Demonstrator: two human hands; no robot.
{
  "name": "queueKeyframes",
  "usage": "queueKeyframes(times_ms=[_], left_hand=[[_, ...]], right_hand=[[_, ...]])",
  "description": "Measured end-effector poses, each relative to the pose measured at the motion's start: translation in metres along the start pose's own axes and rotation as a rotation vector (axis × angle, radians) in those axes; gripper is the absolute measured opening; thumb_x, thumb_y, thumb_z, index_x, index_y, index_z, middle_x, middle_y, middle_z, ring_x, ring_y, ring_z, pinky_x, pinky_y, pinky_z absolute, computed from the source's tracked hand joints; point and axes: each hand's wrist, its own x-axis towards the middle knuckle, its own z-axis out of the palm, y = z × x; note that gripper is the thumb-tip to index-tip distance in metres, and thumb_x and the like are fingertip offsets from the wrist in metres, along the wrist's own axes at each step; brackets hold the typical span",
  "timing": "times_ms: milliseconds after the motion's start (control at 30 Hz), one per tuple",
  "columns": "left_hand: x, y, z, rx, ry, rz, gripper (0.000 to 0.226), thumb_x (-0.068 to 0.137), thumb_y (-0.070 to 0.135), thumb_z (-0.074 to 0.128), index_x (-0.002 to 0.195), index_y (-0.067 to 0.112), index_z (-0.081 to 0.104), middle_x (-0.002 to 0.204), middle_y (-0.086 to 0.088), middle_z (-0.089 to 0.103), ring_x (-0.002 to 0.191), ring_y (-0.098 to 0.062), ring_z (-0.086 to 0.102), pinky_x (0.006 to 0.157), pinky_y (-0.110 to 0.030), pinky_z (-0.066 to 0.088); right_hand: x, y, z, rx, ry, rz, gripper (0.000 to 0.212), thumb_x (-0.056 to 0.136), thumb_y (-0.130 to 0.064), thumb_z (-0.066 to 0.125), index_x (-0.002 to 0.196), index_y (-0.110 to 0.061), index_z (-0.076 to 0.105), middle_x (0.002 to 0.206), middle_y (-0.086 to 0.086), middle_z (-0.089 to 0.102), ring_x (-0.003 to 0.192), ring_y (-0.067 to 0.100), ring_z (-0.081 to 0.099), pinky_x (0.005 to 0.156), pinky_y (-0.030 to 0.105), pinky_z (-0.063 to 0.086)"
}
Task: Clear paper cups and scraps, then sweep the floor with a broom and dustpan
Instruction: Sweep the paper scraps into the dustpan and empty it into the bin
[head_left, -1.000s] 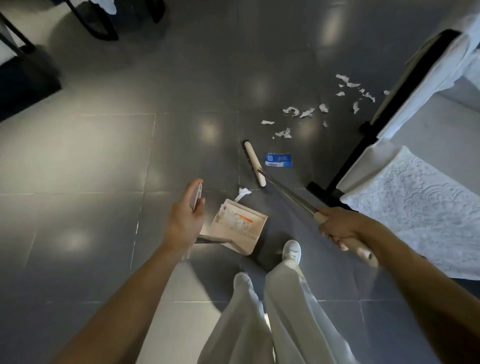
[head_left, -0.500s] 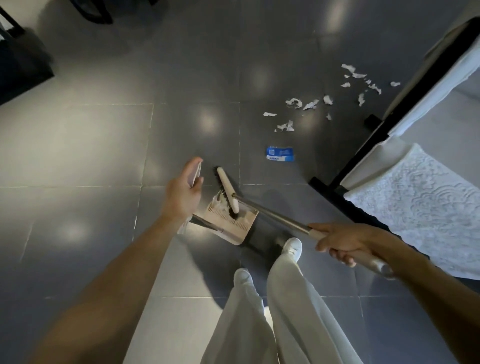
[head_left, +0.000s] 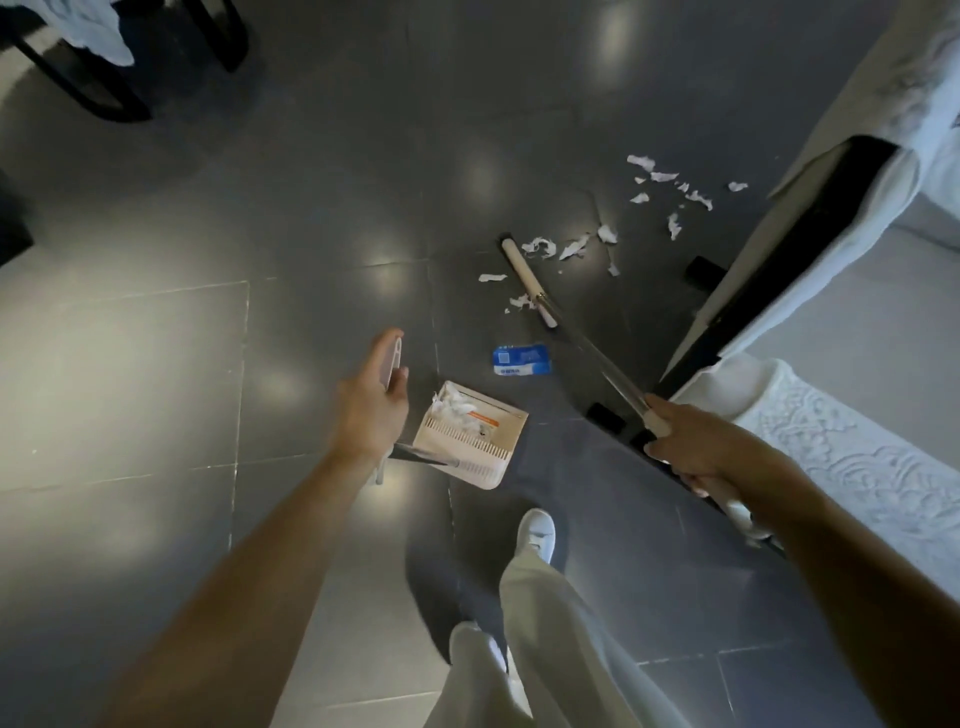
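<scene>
**Broom out among the scraps, dustpan held close by**

Head view: the person looks down on a dark grey tiled floor. The left grip is clenched around the pale top end of the dustpan's long handle, with the thumb on one side and the fingers on the other. The beige dustpan hangs low just to the right of this hand. Whether it touches the tiles, I cannot tell. Some white paper scraps lie inside it, in the far left corner, next to an orange label.

The right grip is grasping the broom handle at its pale upper part, with the fingers wrapped fully around it. The metal shaft runs from this hand forward and to the left. The broom head is down at the floor, well ahead of the dustpan. One small scrap touches its left side, and more torn pieces lie just beyond its far end. Another loose group is farther away to the right.

A blue packet lies flat on the floor between the broom head and the dustpan, apart from both. A white shoe and white trouser legs are below. On the right side there is a black frame with a white patterned cloth over it.
</scene>
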Motion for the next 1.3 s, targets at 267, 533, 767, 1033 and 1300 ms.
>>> queueKeyframes(times_ms=[267,533,767,1033,1300], left_hand=[[0.085,0.037,0.033,0.015,-0.028,-0.069,0.038,0.098,0.024,0.051,0.135,0.035,0.047,0.110,-0.012,0.068,0.091,-0.035,0.065,0.075,-0.025,0.044],[0.120,0.062,0.033,0.009,-0.083,0.006,0.041,0.099,0.020,0.051,0.139,0.026,0.046,0.118,-0.013,0.066,0.099,-0.037,0.065,0.084,-0.035,0.051],[0.172,0.069,0.027,0.047,-0.081,0.071,0.040,0.100,0.023,0.048,0.140,0.028,0.043,0.114,-0.017,0.066,0.090,-0.041,0.064,0.071,-0.026,0.041],[0.283,0.059,0.031,0.027,-0.148,0.141,0.036,0.098,0.022,0.050,0.129,0.039,0.043,0.119,-0.011,0.065,0.105,-0.038,0.061,0.080,-0.030,0.042],[0.375,0.062,0.034,-0.067,-0.145,0.191,0.036,0.095,0.016,0.054,0.125,0.035,0.050,0.112,0.000,0.065,0.098,-0.024,0.061,0.073,-0.015,0.035]], right_hand=[[0.041,-0.005,-0.035,0.043,-0.208,0.060,0.063,0.095,-0.009,0.055,0.151,-0.018,0.025,0.096,0.014,0.064,0.064,0.017,0.061,0.055,0.022,0.050],[0.033,0.015,-0.064,0.182,-0.357,0.126,0.054,0.093,-0.015,0.060,0.138,-0.033,0.035,0.041,-0.002,0.051,0.031,0.005,0.043,0.036,0.018,0.037],[0.054,-0.010,-0.096,0.234,-0.206,0.109,0.049,0.095,-0.020,0.060,0.133,-0.041,0.037,0.044,0.002,0.051,0.034,0.008,0.043,0.036,0.019,0.037],[0.136,-0.075,-0.106,0.241,-0.002,0.148,0.062,0.098,-0.016,0.052,0.152,-0.025,0.023,0.088,0.010,0.057,0.048,0.013,0.050,0.040,0.022,0.038],[0.187,-0.134,-0.083,0.214,-0.124,0.258,0.056,0.094,-0.016,0.055,0.146,-0.021,0.034,0.099,0.016,0.064,0.067,0.023,0.061,0.052,0.026,0.043]])
